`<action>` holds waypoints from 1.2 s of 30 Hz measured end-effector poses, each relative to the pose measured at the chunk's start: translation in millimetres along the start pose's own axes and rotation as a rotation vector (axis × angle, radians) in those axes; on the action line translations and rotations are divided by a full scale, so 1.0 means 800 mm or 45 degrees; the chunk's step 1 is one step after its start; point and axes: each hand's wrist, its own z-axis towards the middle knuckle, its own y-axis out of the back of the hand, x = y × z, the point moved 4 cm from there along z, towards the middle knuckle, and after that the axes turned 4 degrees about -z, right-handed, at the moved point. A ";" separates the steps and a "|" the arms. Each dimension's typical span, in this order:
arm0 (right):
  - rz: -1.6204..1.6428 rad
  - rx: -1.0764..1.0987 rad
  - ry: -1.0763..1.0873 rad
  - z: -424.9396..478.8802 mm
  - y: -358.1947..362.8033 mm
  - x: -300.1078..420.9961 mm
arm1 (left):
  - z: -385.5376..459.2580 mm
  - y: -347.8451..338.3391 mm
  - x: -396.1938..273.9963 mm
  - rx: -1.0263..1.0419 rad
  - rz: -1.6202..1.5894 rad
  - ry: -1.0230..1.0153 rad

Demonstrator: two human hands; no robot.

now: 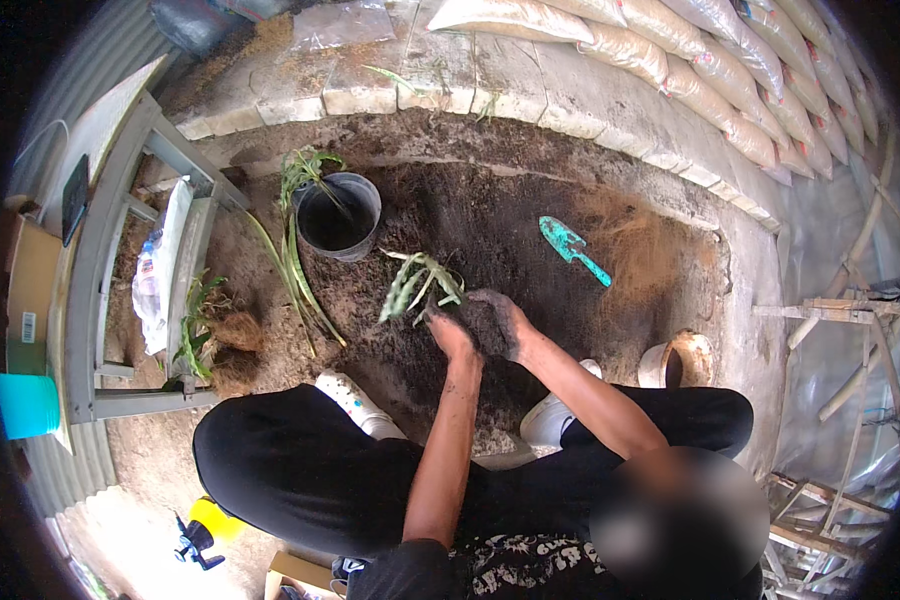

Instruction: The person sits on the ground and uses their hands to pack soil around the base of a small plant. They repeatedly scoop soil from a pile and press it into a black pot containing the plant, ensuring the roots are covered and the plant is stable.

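Note:
My left hand [454, 336] grips a small plant [424, 286] low at its base, and its long, pale-mottled green leaves droop to the left. Curled around a dark clump of soil [484, 319] beside that base is my right hand [511, 324]. Both hands are smeared with soil, and the fingertips partly blend into it. A black plastic pot [339, 217] stands beyond them to the left, dark inside, with another leafy plant [307, 171] leaning over its rim. To the right, a turquoise hand trowel [574, 251] lies on the dark soil [465, 217].
Long cut leaves [300, 285] lie left of the pot. An uprooted plant with a fibrous root ball [238, 331] rests by a grey table frame [199, 176]. Brown coir fibre [649, 251], a stained white pot [679, 361], a concrete kerb [570, 120] and stacked filled sacks [690, 82] are at right.

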 end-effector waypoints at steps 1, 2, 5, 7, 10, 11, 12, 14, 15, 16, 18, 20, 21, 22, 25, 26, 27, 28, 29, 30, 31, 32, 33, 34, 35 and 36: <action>0.026 -0.040 -0.005 -0.001 0.004 -0.003 | -0.003 -0.003 -0.002 -0.039 0.046 -0.057; 0.053 -0.080 -0.010 -0.004 0.008 -0.007 | -0.006 -0.006 -0.003 -0.077 0.092 -0.114; 0.137 -0.101 -0.051 -0.005 0.021 -0.006 | -0.027 -0.034 -0.006 0.032 -0.045 -0.042; 0.179 -0.003 -0.097 -0.003 0.016 -0.002 | -0.028 -0.038 -0.013 0.236 -0.237 0.012; 0.260 0.099 -0.116 0.010 0.029 0.007 | -0.058 -0.046 -0.032 0.247 0.900 -0.970; 0.372 0.335 -0.089 0.012 0.042 0.015 | -0.075 -0.056 -0.028 0.253 1.278 -1.290; 0.341 0.260 -0.032 0.014 0.047 0.014 | -0.097 -0.073 -0.024 0.375 1.608 -1.400; 0.332 0.341 0.114 0.007 0.035 0.004 | -0.125 -0.092 -0.012 0.575 1.955 -1.645; 0.392 0.306 0.174 0.006 0.054 -0.006 | -0.124 -0.091 0.003 0.716 1.890 -1.664; 0.465 0.288 0.220 0.011 0.059 -0.017 | -0.122 -0.088 -0.001 0.701 1.789 -1.810; 0.310 0.109 0.241 0.007 0.070 -0.026 | -0.118 -0.074 -0.003 0.664 1.755 -1.754; 0.113 -0.019 0.287 0.004 0.063 -0.019 | -0.112 -0.066 -0.007 0.638 1.701 -1.740; -0.005 -0.058 0.323 0.006 0.061 -0.015 | -0.092 -0.058 -0.009 0.547 1.494 -1.458; -0.246 -0.286 0.345 -0.023 0.011 -0.001 | -0.064 -0.037 -0.019 0.412 1.298 -1.193; 0.181 -0.044 0.095 -0.041 -0.019 0.023 | -0.014 -0.034 -0.014 0.380 0.249 -0.050; 0.250 -0.050 0.056 -0.045 -0.031 0.030 | -0.005 -0.022 -0.015 0.356 0.121 0.030; 0.298 -0.058 0.025 -0.051 -0.032 0.041 | -0.028 -0.045 -0.014 0.336 0.002 0.134; 0.343 -0.051 -0.020 -0.056 -0.038 0.046 | -0.052 -0.062 -0.018 0.353 -0.034 0.185; 0.386 -0.029 -0.076 -0.058 -0.045 0.043 | -0.051 -0.058 -0.018 0.362 0.074 0.081; 0.326 0.018 0.062 -0.047 -0.034 0.040 | -0.046 -0.060 -0.009 0.383 0.182 -0.011; 0.359 0.054 0.091 -0.040 -0.032 0.038 | -0.046 -0.063 -0.006 0.397 0.291 -0.118; 0.392 0.090 0.119 -0.035 -0.029 0.037 | -0.048 -0.066 -0.006 0.434 0.458 -0.343; 0.425 0.118 0.146 -0.035 -0.032 0.039 | -0.055 -0.073 -0.012 0.450 0.627 -0.547; 0.401 0.000 0.155 -0.041 -0.032 0.037 | -0.063 -0.080 -0.018 0.465 0.795 -0.751; 0.372 -0.078 0.181 -0.039 -0.030 0.032 | -0.071 -0.086 -0.024 0.479 0.962 -0.955; 0.341 -0.160 0.212 -0.042 -0.034 0.031 | -0.077 -0.087 -0.026 0.470 1.042 -0.951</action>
